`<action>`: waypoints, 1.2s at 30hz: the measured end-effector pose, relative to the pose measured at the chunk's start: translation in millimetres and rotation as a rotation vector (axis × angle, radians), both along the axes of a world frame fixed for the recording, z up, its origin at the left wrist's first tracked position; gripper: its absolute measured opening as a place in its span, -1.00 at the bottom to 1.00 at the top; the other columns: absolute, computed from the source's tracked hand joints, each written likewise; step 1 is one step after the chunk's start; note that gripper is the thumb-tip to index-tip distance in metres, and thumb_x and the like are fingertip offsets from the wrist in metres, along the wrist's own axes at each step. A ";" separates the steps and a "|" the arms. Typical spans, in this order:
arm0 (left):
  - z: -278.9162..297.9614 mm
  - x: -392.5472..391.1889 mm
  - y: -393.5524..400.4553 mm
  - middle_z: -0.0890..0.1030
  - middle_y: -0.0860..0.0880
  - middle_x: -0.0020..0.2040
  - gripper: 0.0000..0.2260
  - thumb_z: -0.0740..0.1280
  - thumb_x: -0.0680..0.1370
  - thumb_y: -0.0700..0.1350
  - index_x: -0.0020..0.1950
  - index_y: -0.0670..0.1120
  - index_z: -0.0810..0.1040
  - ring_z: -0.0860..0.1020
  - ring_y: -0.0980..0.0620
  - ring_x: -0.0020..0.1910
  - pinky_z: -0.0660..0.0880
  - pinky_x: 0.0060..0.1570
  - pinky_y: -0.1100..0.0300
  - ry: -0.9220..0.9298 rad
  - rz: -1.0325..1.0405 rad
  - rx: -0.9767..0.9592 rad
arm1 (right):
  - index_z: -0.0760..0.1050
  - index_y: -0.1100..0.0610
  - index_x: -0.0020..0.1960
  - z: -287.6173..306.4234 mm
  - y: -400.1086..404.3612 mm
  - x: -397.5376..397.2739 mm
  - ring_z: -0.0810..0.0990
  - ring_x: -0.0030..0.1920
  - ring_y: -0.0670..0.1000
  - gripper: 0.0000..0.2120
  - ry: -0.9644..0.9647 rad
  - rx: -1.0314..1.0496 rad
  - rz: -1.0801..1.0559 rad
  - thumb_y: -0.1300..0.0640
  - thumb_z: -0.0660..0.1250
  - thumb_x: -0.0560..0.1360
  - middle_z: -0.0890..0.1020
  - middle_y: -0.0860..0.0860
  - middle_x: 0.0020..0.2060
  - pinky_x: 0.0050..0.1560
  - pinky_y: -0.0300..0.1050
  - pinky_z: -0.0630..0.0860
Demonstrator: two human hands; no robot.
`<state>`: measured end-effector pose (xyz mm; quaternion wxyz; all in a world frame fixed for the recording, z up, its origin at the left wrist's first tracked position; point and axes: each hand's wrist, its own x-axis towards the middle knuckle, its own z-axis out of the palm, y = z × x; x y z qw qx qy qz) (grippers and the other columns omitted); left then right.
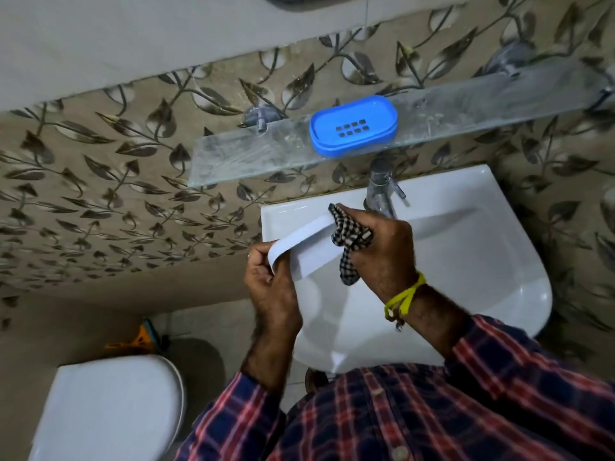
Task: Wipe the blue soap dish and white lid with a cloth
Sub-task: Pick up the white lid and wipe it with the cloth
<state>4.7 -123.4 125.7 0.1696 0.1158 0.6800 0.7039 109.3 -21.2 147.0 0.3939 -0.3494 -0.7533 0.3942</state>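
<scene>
Item 1, nearest cam: plaid sleeves, both forearms raised over white sink (466,261).

Item 2: white lid (301,242). Held above sink's left rim. Left hand (269,277) pinches its near end, thumb and fingers curled round the rim, prob. to steady it and present the face for wiping.

Item 3: checked cloth (349,237). Bunched in right hand (382,247), fingers curled tight on it, pressed to lid's far end; tail hangs below the hand. Judged: lid wipe in progress, held over basin so any drips or grime fall in.

Item 4: blue soap dish (353,126). Well beyond both hands, on glass shelf (233,154), open side up, slots showing. Untouched; prob. parked there to free both hands.

Item 5: tap (382,188), just past right hand. Toilet (109,410), down-left of left hand.
</scene>
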 end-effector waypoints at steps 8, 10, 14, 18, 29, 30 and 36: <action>21.1 9.7 12.7 0.63 -0.28 0.24 -0.20 0.41 0.32 0.30 0.40 -0.18 0.46 0.66 -0.14 0.13 0.63 0.13 0.03 -0.754 -0.411 0.062 | 0.60 0.24 0.22 -11.5 12.0 8.2 0.67 0.13 0.04 -0.51 -0.075 0.496 -0.149 0.36 0.42 0.28 0.67 0.12 0.15 0.08 -0.06 0.60; 25.5 7.6 20.2 0.62 -0.26 0.28 -0.23 0.31 0.41 0.36 0.40 -0.20 0.51 0.65 -0.11 0.10 0.59 0.19 0.02 -0.843 -0.332 0.176 | 0.58 0.25 0.24 -13.2 6.3 8.8 0.67 0.13 0.06 -0.59 -0.057 0.562 -0.088 0.34 0.41 0.38 0.63 0.13 0.20 0.08 -0.02 0.60; 24.0 -2.7 28.7 0.68 -0.23 0.09 -0.45 0.23 0.60 0.24 0.26 -0.22 0.60 0.65 -0.11 0.00 0.59 0.14 0.04 -0.959 -0.275 0.253 | 0.54 0.23 0.30 -11.3 -6.9 17.6 0.68 -0.07 0.11 -0.60 -0.059 0.713 0.096 0.34 0.39 0.46 0.55 0.13 0.32 -0.06 -0.02 0.58; 15.5 -13.4 22.5 0.70 -0.22 -0.10 -0.47 0.14 0.64 0.25 0.18 -0.21 0.55 0.70 -0.12 -0.17 0.67 -0.16 0.09 -1.033 -0.305 0.336 | 0.53 0.12 0.34 -15.2 -1.0 39.7 0.49 -0.30 0.09 -0.58 -0.156 0.771 0.336 0.36 0.33 0.51 0.49 0.04 0.38 -0.14 -0.05 0.52; 0.7 3.1 23.0 0.50 -0.15 0.44 -0.27 0.42 0.45 0.24 0.55 0.02 0.34 0.49 -0.14 0.40 0.37 0.43 -0.06 -0.840 -0.525 0.167 | 0.65 0.22 0.10 16.6 26.5 9.3 0.66 0.04 -0.05 -0.65 -0.011 0.173 0.221 0.29 0.34 0.34 0.71 0.05 0.01 0.17 -0.12 0.56; -2.2 7.9 23.4 0.44 -0.20 0.48 -0.20 0.46 0.45 0.23 0.57 -0.11 0.30 0.36 -0.16 0.50 0.18 0.54 -0.03 -0.715 -0.533 0.152 | 0.65 0.23 0.10 17.1 20.8 3.8 0.67 0.05 0.02 -0.67 -0.053 0.229 0.265 0.22 0.34 0.36 0.71 0.07 0.02 0.15 -0.05 0.56; -3.8 5.3 26.3 0.60 -0.11 0.33 -0.54 0.07 0.66 0.23 0.44 0.05 0.47 0.57 -0.12 0.29 0.29 0.49 -0.07 -0.773 -0.333 0.178 | 0.62 0.26 0.18 -2.1 -0.5 4.6 0.63 0.18 0.11 -0.62 -0.174 0.502 0.329 0.36 0.37 0.36 0.65 0.17 0.18 0.22 -0.01 0.49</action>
